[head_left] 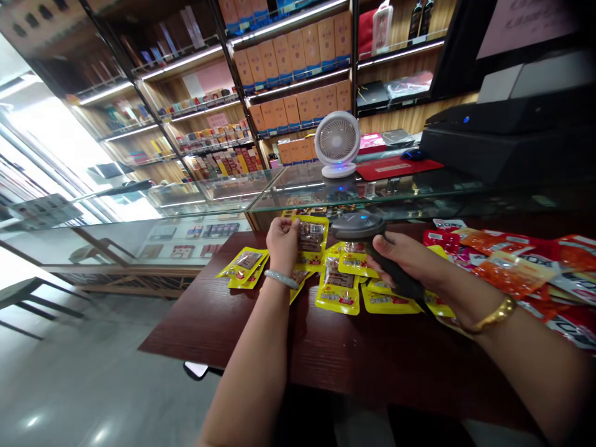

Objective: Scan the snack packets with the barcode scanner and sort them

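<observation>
My left hand pinches a yellow snack packet by its edge and holds it up, with its barcode side toward me. In my right hand is a black barcode scanner, gripped by its handle; its head points left at the raised packet, and a small blue light glows on top. Several more yellow packets lie on the dark wooden table below both hands. A pair of overlapping yellow packets rests left of my left wrist.
Red and orange snack packets are heaped at the right. Behind the table runs a glass display counter carrying a white fan, a red mat and a black machine. Stocked shelves line the wall. A stool stands at left.
</observation>
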`<state>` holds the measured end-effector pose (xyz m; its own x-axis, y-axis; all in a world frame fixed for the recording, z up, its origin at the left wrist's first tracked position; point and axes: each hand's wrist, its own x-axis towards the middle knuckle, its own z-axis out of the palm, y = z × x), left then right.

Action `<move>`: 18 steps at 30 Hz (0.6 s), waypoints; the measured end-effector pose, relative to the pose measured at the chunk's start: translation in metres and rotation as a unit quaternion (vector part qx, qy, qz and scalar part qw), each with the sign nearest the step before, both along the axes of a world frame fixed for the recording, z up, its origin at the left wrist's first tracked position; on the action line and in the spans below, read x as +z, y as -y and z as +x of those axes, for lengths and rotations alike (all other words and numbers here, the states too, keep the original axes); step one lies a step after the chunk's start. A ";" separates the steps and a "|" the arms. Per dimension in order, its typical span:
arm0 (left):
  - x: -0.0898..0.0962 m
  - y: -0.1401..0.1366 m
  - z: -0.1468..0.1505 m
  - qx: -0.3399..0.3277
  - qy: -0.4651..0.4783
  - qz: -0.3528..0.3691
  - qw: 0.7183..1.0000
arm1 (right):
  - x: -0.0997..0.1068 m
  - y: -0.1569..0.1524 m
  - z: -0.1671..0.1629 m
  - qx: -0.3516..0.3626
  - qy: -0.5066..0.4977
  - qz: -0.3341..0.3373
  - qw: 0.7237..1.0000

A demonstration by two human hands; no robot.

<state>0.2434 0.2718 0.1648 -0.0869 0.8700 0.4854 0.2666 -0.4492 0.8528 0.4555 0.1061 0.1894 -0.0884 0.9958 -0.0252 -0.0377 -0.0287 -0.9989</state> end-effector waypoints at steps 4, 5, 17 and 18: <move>-0.005 -0.006 0.000 -0.015 0.025 0.003 1.000 | 0.000 0.001 -0.001 -0.003 -0.022 -0.006 1.000; -0.006 -0.006 0.000 -0.015 0.028 0.001 0.999 | 0.000 0.001 -0.001 -0.002 -0.024 -0.005 1.000; 0.006 0.010 -0.001 -0.188 -0.036 -0.149 0.970 | -0.003 0.001 -0.005 0.061 0.029 -0.006 0.998; 0.007 0.005 -0.013 -0.120 -0.142 -0.128 0.974 | -0.004 0.001 -0.005 0.065 0.035 -0.008 0.997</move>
